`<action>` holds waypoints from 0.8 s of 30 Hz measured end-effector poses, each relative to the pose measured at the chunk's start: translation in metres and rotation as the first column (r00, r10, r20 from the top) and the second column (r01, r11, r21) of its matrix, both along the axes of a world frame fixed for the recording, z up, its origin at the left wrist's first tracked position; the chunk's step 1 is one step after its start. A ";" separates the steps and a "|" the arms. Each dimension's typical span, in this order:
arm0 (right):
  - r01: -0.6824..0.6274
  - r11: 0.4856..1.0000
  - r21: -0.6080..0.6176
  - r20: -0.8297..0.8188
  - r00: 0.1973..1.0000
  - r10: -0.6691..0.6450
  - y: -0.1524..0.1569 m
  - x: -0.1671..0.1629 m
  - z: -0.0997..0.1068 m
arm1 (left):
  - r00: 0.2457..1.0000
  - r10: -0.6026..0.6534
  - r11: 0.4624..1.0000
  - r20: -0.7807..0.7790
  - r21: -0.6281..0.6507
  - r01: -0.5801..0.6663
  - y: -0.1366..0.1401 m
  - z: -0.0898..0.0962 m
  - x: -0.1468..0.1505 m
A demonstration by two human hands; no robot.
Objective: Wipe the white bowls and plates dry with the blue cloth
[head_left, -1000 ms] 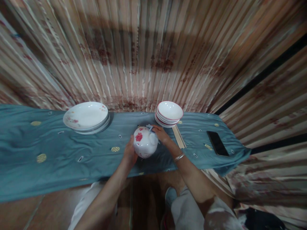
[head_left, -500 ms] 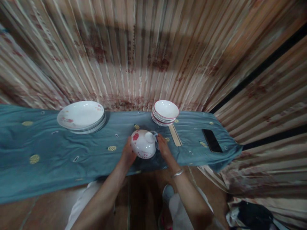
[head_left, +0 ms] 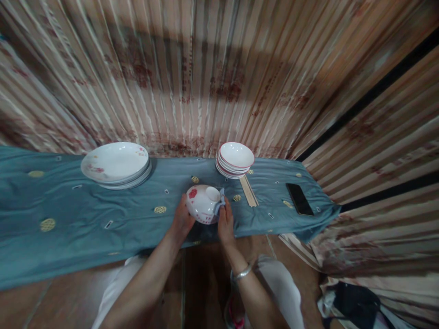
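Upside down between my hands is a white bowl with a red flower and red marks, its foot ring turned up. My left hand grips the bowl's left edge. At the bowl's right side my right hand is closed on a light blue cloth, pressed against the outer wall. Beyond the bowl stands a stack of white bowls with red rims. Chopsticks lie just in front of that stack.
A stack of oval white plates with a floral pattern sits at the back left. A black phone lies on the right of the blue-green tablecloth. Pleated curtains hang behind the table, and a dark bag is at the lower right.
My right hand with the cloth has come down and toward me along the bowl's right side. The bowl has turned a little, showing more red marks. My left hand keeps its hold.
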State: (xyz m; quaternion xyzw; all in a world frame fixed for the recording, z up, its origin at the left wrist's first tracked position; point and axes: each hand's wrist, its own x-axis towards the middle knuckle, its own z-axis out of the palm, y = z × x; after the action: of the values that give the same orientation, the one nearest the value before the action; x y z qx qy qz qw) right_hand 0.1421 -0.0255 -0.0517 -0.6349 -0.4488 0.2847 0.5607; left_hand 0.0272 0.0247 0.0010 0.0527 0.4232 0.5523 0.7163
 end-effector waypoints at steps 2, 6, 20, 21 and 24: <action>0.005 1.000 0.006 0.040 0.999 -0.005 -0.006 -0.005 -0.001 | 1.000 -0.007 1.000 0.014 0.027 0.006 0.001 -0.003 0.000; -0.003 1.000 0.014 0.104 0.995 0.001 -0.016 -0.013 -0.003 | 1.000 -0.012 0.998 0.020 0.069 0.011 0.001 -0.005 -0.001; -0.139 0.988 0.065 0.518 0.851 0.086 -0.062 -0.050 -0.001 | 0.997 0.080 0.997 0.013 -0.019 -0.080 0.000 0.008 -0.004; -0.164 0.983 0.077 0.558 0.824 0.094 -0.063 -0.051 0.000 | 0.997 0.081 0.997 0.009 -0.015 -0.081 0.000 0.007 -0.004; -0.238 0.966 0.097 0.654 0.747 0.119 -0.060 -0.049 0.004 | 0.999 0.040 0.999 -0.003 0.000 -0.040 -0.001 0.004 -0.005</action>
State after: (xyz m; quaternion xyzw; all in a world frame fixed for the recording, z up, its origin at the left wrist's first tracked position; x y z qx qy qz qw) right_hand 0.0927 -0.0854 -0.0481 -0.5965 -0.6953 0.0620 0.3961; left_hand 0.0223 0.0237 0.0052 0.0451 0.4250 0.5665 0.7046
